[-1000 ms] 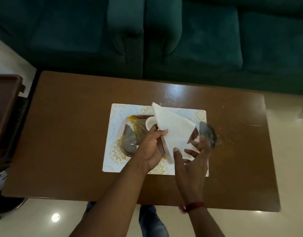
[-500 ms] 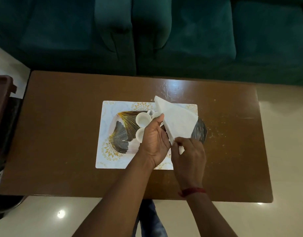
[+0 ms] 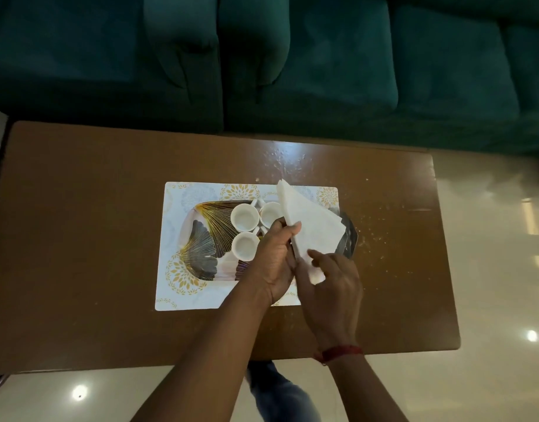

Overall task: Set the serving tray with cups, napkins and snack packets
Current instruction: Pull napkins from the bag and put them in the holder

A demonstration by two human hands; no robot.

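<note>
A patterned serving tray point(image 3: 205, 239) with gold and grey leaf designs lies on a white floral placemat point(image 3: 183, 287). Three small white cups point(image 3: 244, 218) stand together near the tray's middle. A folded white napkin point(image 3: 311, 226), triangular, is held above the tray's right half. My left hand point(image 3: 274, 263) grips its left edge with the thumb on top. My right hand point(image 3: 332, 284) pinches its lower corner. A shiny silver snack packet point(image 3: 349, 239) shows partly under the napkin at the tray's right end.
The placemat sits in the middle of a brown wooden table point(image 3: 79, 239) scattered with crumbs on the right. A dark green sofa point(image 3: 292, 62) runs along the table's far edge. Glossy tiled floor point(image 3: 490, 269) lies to the right and near side.
Both hands have kept hold of the napkin and lowered it slightly to the right. The right hand closed onto its lower corner. The three cups came into full view.
</note>
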